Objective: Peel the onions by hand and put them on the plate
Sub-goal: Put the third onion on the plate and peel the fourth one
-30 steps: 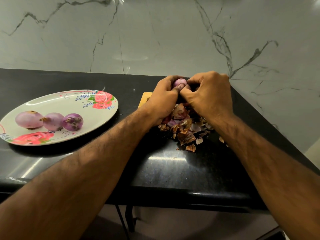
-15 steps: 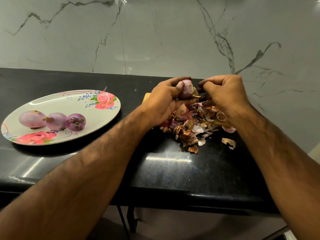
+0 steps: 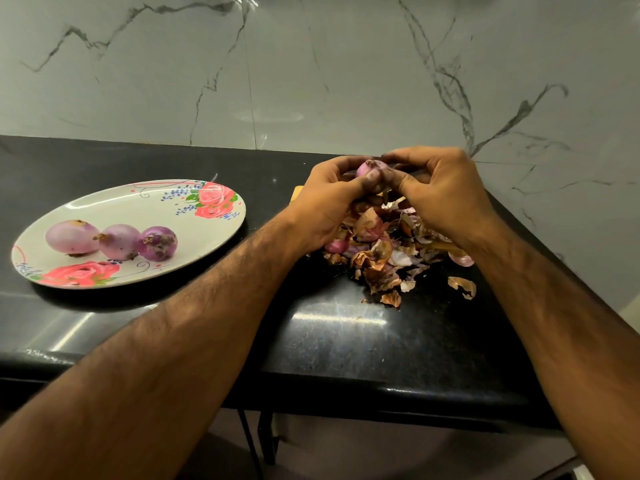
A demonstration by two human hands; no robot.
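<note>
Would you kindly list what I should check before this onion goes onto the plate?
1. Grip of the left hand on the onion: ok.
2. Pinch of the right hand at its top: ok.
3. Onion fully peeled: cannot tell, fingers cover most of it.
4. Bare room on the plate beside the three peeled onions: ok.
5. The peel pile lies off the plate, on the counter: ok.

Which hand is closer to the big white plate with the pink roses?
Left. The left hand sits just right of the oval white rose-printed plate; the right hand is farther away, beyond the small purple onion both hold.
</note>
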